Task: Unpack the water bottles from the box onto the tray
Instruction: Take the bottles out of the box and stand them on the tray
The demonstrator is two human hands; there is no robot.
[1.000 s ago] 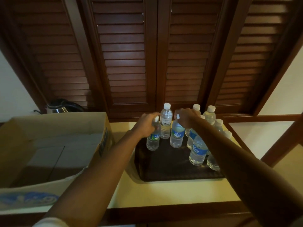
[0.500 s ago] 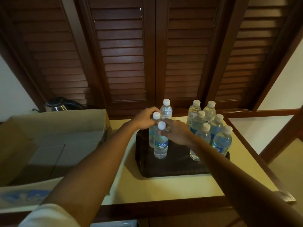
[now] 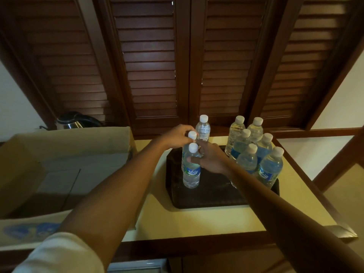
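Both hands meet over the left side of the dark brown rectangular tray (image 3: 206,200), which sits on the pale yellow tabletop (image 3: 177,219). Left hand (image 3: 178,137) reaches in from the left, fingers closed around the white cap and neck of a clear plastic water bottle with a blue label (image 3: 192,135); most of that bottle's body is hidden behind the one in front. Right hand (image 3: 211,157) comes in from the right, fingers wrapped on the shoulder of a second clear plastic bottle with white cap and blue label (image 3: 191,170), thumb across its front. This bottle stands upright on the tray, just in front of the left-hand bottle, touching or nearly so. The hands are close together, fingertips almost meeting between the two caps.

A third clear bottle (image 3: 202,128) stands upright just behind both hands. A cluster of six more clear white-capped bottles (image 3: 254,150) stands packed together on the tray's right side, apart from the hands.

The open brown cardboard box (image 3: 65,168) sits left of the tray under the left forearm; no bottles visible inside. A white sleeve (image 3: 59,255) covers the left upper arm. A dark electric kettle (image 3: 72,121) sits behind the box. Dark wooden louvred shutters (image 3: 177,66) fill the background.
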